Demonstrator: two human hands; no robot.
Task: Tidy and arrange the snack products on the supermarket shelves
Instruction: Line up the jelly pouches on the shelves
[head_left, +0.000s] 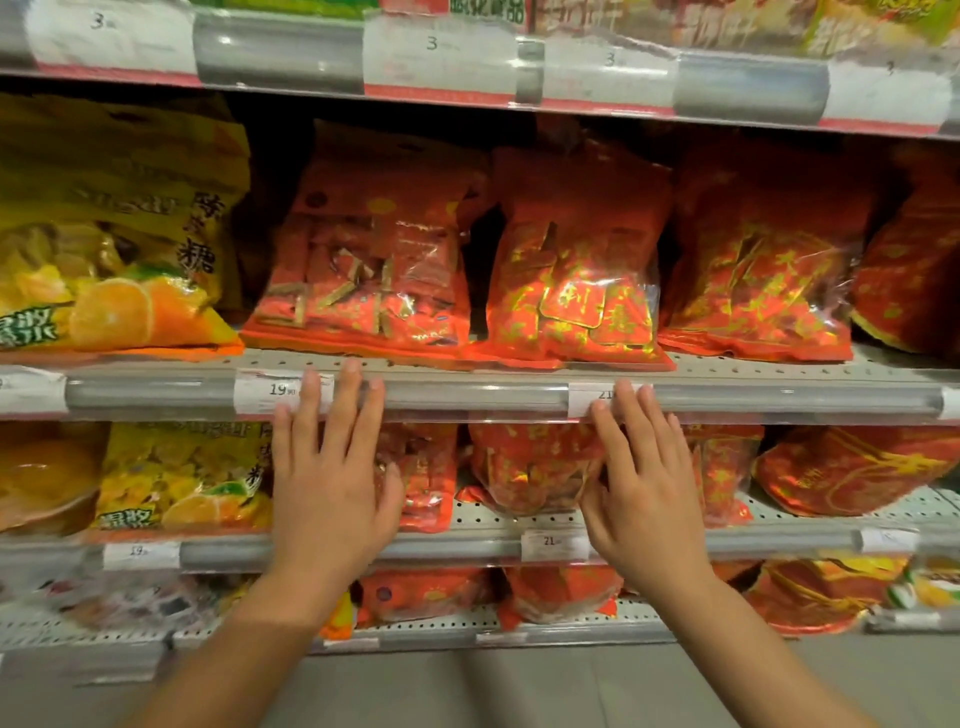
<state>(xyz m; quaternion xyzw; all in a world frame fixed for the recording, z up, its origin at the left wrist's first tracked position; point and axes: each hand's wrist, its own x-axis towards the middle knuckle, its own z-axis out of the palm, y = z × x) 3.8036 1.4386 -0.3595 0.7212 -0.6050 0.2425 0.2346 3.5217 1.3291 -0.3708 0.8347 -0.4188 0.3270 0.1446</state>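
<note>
I am reaching both hands up toward the grey front rail (467, 397) of the middle shelf, palms facing away from me, fingers straight and spread, gripping nothing. My left hand (332, 483) is lying with its fingertips over the rail beside a white price tag (270, 391); my right hand (647, 488) is reaching the rail at a second price tag (589, 397). Whether the fingertips are actually pressing on the rail I cannot tell.

Just behind that rail, a strip of perforated metal shelf (779, 366) is showing in front of the bags. Three red snack bags are standing there side by side, long axes upright, leaning back, printed faces toward me: the left red bag (363, 260) above my left hand, the middle red bag (576, 260) above the gap between my hands, the right red bag (763, 270) further right. A dark slot is separating the left and middle bags. Their film is glossy and crinkled, with clear windows showing wrapped pieces. A yellow bag with orange slices (114, 234) is sitting at the far left.

More red bags (524, 467) are filling the shelf below, behind my hands.
</note>
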